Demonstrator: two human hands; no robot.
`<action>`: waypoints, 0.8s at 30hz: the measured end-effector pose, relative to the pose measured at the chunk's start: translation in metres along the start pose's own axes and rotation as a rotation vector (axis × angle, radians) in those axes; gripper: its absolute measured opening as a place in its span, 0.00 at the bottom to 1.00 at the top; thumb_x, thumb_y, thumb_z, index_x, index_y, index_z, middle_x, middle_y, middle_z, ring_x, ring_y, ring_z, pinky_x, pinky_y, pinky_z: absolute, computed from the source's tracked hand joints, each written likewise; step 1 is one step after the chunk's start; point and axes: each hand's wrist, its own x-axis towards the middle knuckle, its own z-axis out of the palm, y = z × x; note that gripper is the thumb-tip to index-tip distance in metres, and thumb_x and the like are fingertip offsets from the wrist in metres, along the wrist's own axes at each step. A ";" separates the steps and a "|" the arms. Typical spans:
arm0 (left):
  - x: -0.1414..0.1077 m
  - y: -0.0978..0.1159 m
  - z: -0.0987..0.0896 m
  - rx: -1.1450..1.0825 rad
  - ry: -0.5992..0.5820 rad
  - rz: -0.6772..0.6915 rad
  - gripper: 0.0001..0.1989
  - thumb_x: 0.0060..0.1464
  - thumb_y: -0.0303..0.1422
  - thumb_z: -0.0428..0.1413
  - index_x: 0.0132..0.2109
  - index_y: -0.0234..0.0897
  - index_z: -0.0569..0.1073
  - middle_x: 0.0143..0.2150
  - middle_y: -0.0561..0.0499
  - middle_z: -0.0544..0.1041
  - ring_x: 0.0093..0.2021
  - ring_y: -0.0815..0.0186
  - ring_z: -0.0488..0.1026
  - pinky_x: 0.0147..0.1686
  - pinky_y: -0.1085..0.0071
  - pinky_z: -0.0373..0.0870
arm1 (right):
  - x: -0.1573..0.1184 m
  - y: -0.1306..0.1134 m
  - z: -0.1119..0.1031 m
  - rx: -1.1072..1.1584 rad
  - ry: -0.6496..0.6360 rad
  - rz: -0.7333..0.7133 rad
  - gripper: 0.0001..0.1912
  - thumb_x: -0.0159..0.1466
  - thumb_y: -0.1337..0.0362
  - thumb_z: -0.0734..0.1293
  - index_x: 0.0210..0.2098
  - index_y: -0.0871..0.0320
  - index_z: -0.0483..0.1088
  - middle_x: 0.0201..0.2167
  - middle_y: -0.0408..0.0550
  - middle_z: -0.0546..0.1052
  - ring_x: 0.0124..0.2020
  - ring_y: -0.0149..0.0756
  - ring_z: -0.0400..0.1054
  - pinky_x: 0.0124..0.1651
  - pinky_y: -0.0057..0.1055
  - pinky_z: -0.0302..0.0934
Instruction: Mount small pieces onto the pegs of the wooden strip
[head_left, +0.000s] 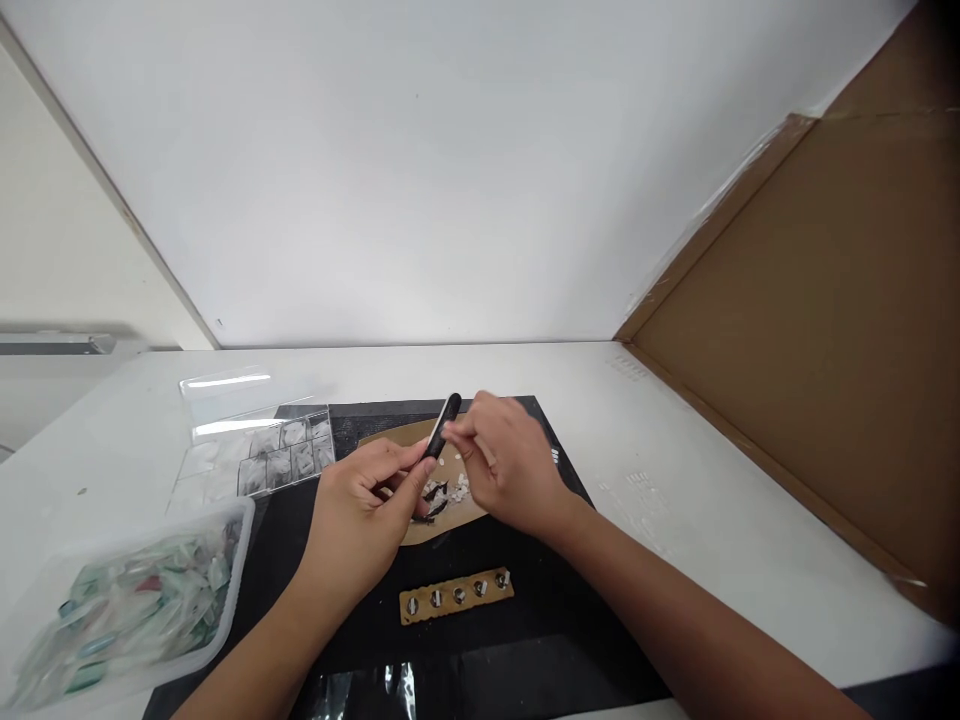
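Note:
My left hand [367, 505] pinches the lower end of a slim black stick [447, 420] with a rounded tip and a pale strip along one side. Close beside the stick is my right hand [510, 455], slightly blurred, its thumb and fingers pinched together against the stick's side; anything between them is too small to make out. Beneath both hands lies a brown sheet [424, 533] with small white pieces [459, 489] and dark scraps on it. Nearer to me rests a scalloped brown strip [457, 597] carrying several small metallic round mounts, some with white bits.
A clear compartment box [279, 467] with its lid raised stands at back left. In front of it is a white plastic tub [244, 540] full of small clear packets. A black mat [360, 620] covers the white table [712, 490]; a cardboard panel [825, 320] rises at right.

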 end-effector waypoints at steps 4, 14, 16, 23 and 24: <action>-0.001 0.002 0.001 0.035 -0.005 0.010 0.11 0.64 0.37 0.61 0.49 0.43 0.87 0.30 0.53 0.79 0.22 0.72 0.75 0.21 0.77 0.73 | -0.001 0.000 -0.003 0.003 -0.037 -0.023 0.11 0.75 0.68 0.61 0.34 0.54 0.61 0.28 0.42 0.67 0.30 0.36 0.60 0.36 0.36 0.51; 0.000 0.001 -0.001 0.066 0.007 0.036 0.10 0.64 0.36 0.62 0.48 0.43 0.87 0.29 0.53 0.78 0.23 0.72 0.75 0.23 0.77 0.73 | -0.001 -0.003 0.001 0.035 -0.007 -0.041 0.10 0.73 0.70 0.62 0.34 0.55 0.62 0.28 0.42 0.68 0.30 0.35 0.61 0.38 0.36 0.51; -0.001 0.002 -0.001 0.056 0.005 0.028 0.11 0.65 0.36 0.61 0.49 0.43 0.87 0.30 0.53 0.79 0.23 0.72 0.75 0.23 0.77 0.73 | -0.001 -0.005 0.000 0.037 0.019 -0.020 0.10 0.73 0.70 0.62 0.35 0.55 0.63 0.28 0.42 0.69 0.30 0.35 0.63 0.39 0.36 0.51; -0.001 0.003 0.001 0.052 -0.017 0.035 0.10 0.65 0.36 0.62 0.48 0.44 0.87 0.29 0.53 0.79 0.22 0.72 0.73 0.23 0.76 0.73 | 0.000 -0.006 -0.004 -0.025 0.008 0.023 0.09 0.73 0.69 0.63 0.35 0.55 0.64 0.28 0.42 0.71 0.30 0.35 0.64 0.40 0.37 0.52; -0.001 0.003 0.001 0.058 -0.021 0.035 0.10 0.65 0.37 0.61 0.48 0.44 0.87 0.29 0.53 0.79 0.22 0.72 0.74 0.23 0.76 0.73 | 0.000 -0.007 -0.005 -0.024 -0.009 0.010 0.09 0.73 0.69 0.62 0.35 0.55 0.64 0.28 0.42 0.71 0.30 0.35 0.64 0.40 0.37 0.52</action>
